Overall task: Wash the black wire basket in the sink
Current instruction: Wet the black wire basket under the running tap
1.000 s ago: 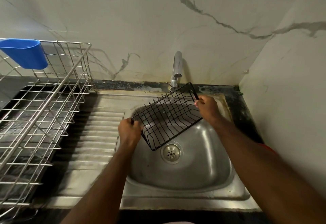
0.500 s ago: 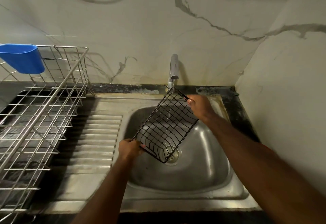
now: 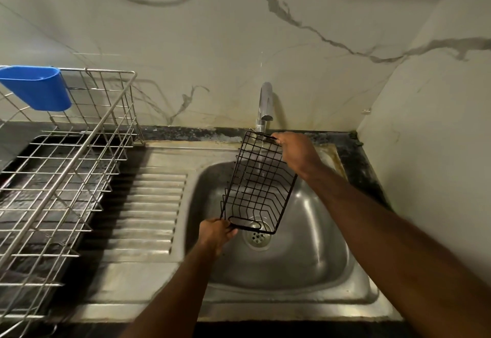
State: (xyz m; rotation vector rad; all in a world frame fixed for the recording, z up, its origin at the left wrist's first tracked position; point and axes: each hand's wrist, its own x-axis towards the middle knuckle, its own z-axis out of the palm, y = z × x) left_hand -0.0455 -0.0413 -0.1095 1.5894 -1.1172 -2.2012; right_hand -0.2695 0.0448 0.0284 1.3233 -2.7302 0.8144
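Note:
The black wire basket hangs tilted over the steel sink, its long axis running from the tap down toward the drain. My right hand grips its far end just under the chrome tap. My left hand grips the near end by the handle loop, above the sink's left side. A thin stream of water runs from the tap through the basket's upper wires.
A steel dish rack with a blue plastic cup hooked on its rim stands to the left. The ribbed drainboard lies between rack and sink. Marble walls close the back and right side.
The basket has turned from lying crosswise to nearly lengthwise: my left hand moved down and toward me with its end, my right hand rose toward the tap.

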